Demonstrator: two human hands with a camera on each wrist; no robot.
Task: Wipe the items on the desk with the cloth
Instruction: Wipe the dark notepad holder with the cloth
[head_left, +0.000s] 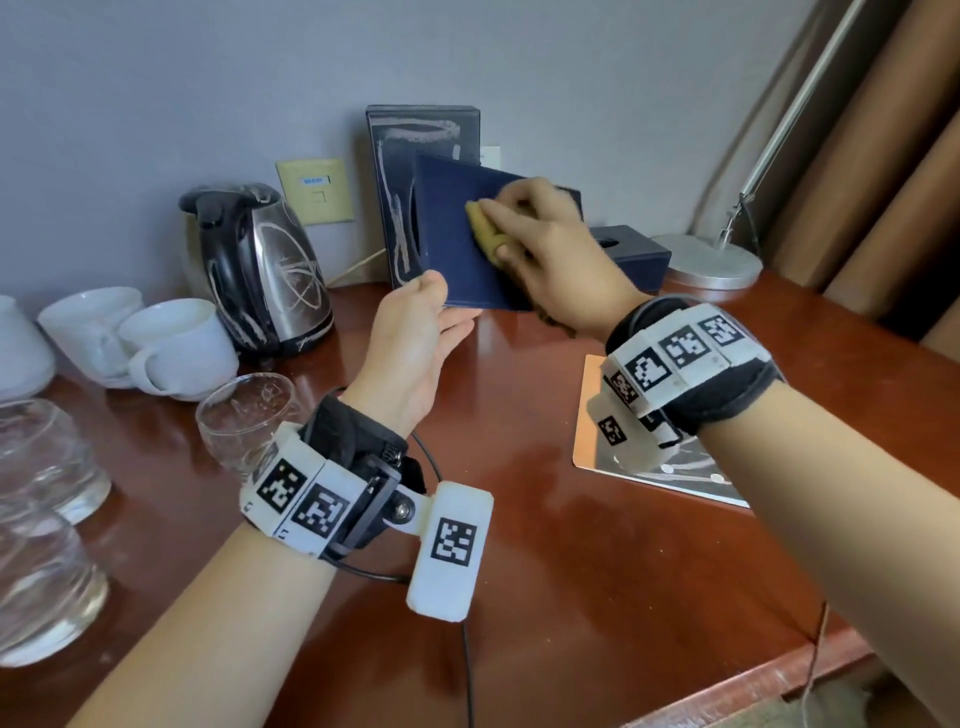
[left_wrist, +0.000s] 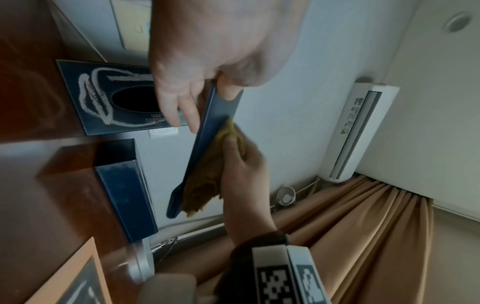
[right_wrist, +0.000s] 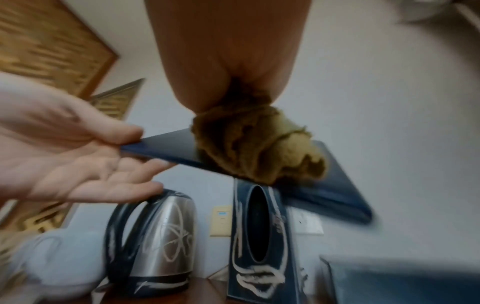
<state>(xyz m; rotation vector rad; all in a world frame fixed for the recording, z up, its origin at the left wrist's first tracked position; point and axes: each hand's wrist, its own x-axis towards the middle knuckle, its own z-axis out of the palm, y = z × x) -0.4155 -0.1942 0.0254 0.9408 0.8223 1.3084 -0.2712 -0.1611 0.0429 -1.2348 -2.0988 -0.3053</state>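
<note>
Blue folder lifted off table, tilted for access. Left hand fingers pinching its lower corner to steady; right hand fingers bunched around cloth, pressed on cover.

Navy board, mustard-yellow cloth, white-scribbled steel kettle, reddish-brown desk

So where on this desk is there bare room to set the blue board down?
Bare desk lies between the glass and the orange-edged mat, running to the near edge. The left, with cups, glasses and kettle, is crowded.
</note>
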